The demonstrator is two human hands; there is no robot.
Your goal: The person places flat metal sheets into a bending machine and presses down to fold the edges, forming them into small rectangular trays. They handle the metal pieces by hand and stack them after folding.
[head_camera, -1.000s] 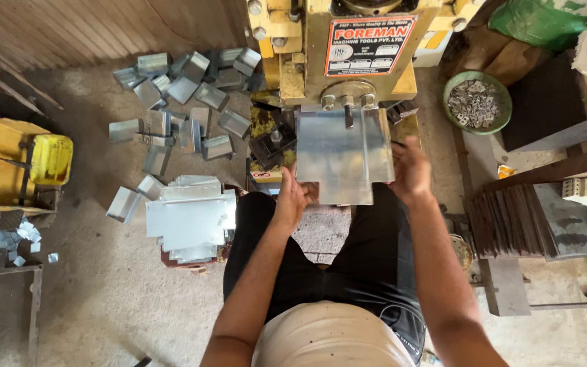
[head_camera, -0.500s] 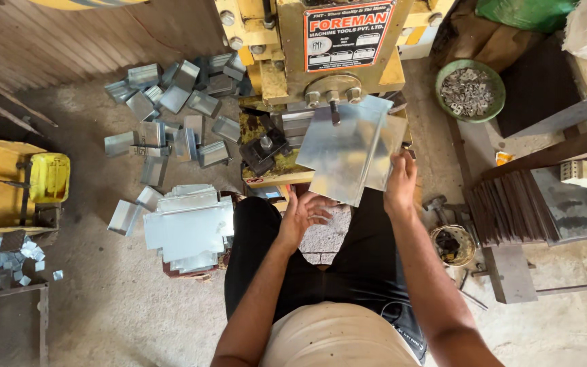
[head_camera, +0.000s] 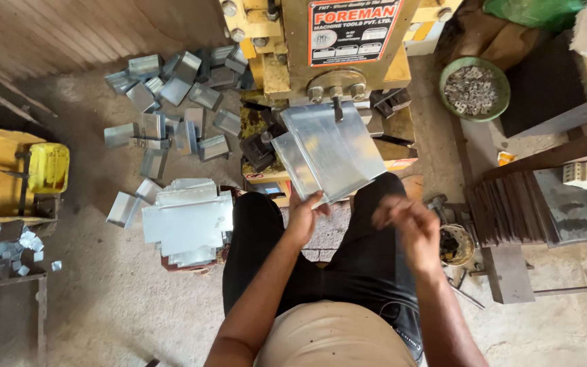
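1. Holding a bent sheet of shiny grey metal [head_camera: 331, 153] by its near lower edge, the person's left hand [head_camera: 304, 217] has its grip clenched on the sheet, fingers curled over the rim.
2. That sheet sits tilted, its far end up against the front of the big yellow press machine [head_camera: 287, 61], just below the machine's round bolted plate.
3. Off the sheet, the right hand [head_camera: 409, 224] hangs above the right thigh; it is blurred, its grip released and grasping nothing, fingers loosely spread.
4. Both hands are over the lap of the seated person, who wears black trousers [head_camera: 368, 272].
5. To the left of the left knee lies a stack of flat grey metal sheets [head_camera: 188, 221] on the concrete floor [head_camera: 96, 299].
6. Farther off, near the machine's left side, a scattered heap of folded grey metal box pieces [head_camera: 171, 95] covers the floor.
7. Right of the machine stands a round green bowl [head_camera: 446, 92] filled with small metal bits.
8. Just beside the right hand, lower on the floor, is a small round tin [head_camera: 467, 238] with dark contents.
9. At the far left sits a yellow container [head_camera: 49, 166].
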